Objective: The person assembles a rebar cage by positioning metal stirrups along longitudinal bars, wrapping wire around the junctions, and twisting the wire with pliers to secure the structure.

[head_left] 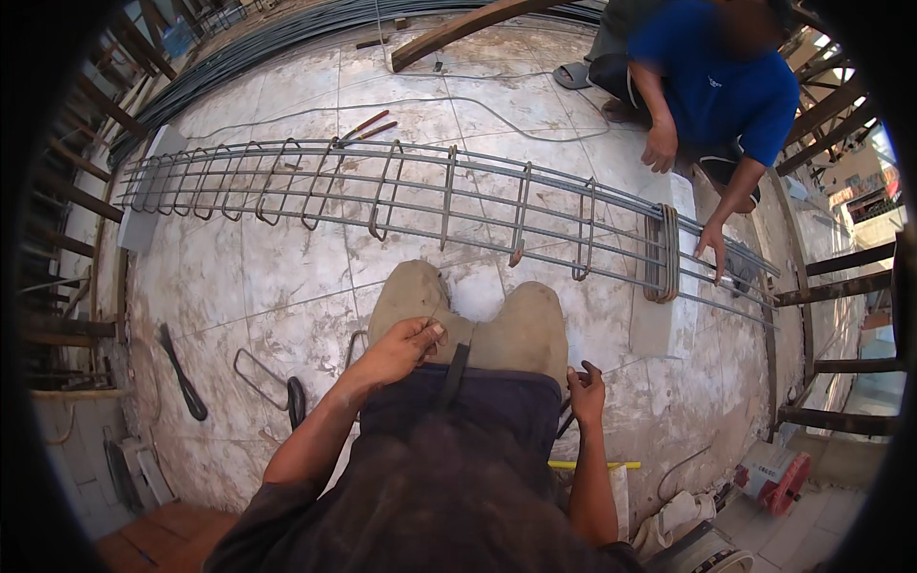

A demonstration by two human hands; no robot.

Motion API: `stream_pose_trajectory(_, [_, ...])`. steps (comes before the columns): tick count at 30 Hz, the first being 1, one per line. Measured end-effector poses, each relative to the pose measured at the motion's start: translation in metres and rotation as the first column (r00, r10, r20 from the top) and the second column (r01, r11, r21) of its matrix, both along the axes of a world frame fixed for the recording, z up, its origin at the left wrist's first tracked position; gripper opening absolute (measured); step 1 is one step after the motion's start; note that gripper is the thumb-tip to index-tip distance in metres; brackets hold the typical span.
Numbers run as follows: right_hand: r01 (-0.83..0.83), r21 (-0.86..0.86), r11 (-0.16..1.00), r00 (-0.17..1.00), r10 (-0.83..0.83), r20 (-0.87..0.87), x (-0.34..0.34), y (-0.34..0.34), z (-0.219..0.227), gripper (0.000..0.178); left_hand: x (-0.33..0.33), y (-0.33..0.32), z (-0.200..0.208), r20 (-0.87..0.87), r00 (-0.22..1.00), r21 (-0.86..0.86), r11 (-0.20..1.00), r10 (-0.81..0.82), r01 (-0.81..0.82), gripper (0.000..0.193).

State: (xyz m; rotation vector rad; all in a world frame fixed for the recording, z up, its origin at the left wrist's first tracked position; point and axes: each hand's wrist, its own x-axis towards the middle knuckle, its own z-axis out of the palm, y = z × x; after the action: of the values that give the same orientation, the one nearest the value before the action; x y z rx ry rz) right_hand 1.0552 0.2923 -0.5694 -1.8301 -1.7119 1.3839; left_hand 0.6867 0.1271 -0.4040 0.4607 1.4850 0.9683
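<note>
My left hand (pixel 409 350) is over my left thigh, thumb and fingertips pinched together; what they hold, if anything, is too small to name. Beside my right thigh, my right hand (pixel 586 393) has its fingers loosely bent and thumb apart, with nothing visible in it. A long rebar cage (pixel 390 196) of ribbed bars and square stirrups lies across the floor in front of my knees. Several stirrups are bunched together (pixel 661 253) near its right end. Long-handled pincers (pixel 366 130) with reddish handles lie at the cage's far side.
White blocks (pixel 682 329) (pixel 139 229) support the cage's ends. At the right a co-worker in a blue shirt (pixel 714 81) crouches, one hand at the bars. Rod bundles (pixel 248 59) lie behind. A bent stirrup (pixel 258 387), a dark strap-like item (pixel 178 371) and a yellow strip (pixel 611 465) lie nearby.
</note>
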Motion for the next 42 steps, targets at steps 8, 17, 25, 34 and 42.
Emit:
stream_pose_trajectory(8, [-0.574,0.523,0.63,0.819,0.431,0.379,-0.102,-0.026,0.158,0.068,0.05,0.029,0.001,0.14,0.972,0.11,0.978,-0.19,0.175,0.033])
stream_pose_trajectory(17, [-0.318,0.276,0.907,0.725,0.42,-0.545,-0.159,-0.05,0.167,0.034,0.035,0.037,0.005,0.214,0.965,0.261,0.961,-0.152,0.093,0.031])
stream_pose_trajectory(25, [-0.293,0.524,0.8,0.85,0.469,-0.239,-0.172,-0.036,0.166,0.02,0.037,0.03,0.006,0.115,0.959,0.19,0.954,-0.257,0.233,0.032])
stream_pose_trajectory(34, [-0.383,0.288,0.878,0.817,0.467,-0.339,-0.172,-0.04,0.163,0.02,0.048,0.025,-0.014,-0.1,0.98,0.221,0.956,-0.173,0.192,0.035])
stream_pose_trajectory(42, [-0.595,-0.226,0.772,0.641,0.286,-0.712,-0.166,-0.018,0.185,0.015,0.024,0.018,0.001,0.159,0.836,0.239,0.842,-0.525,0.484,0.038])
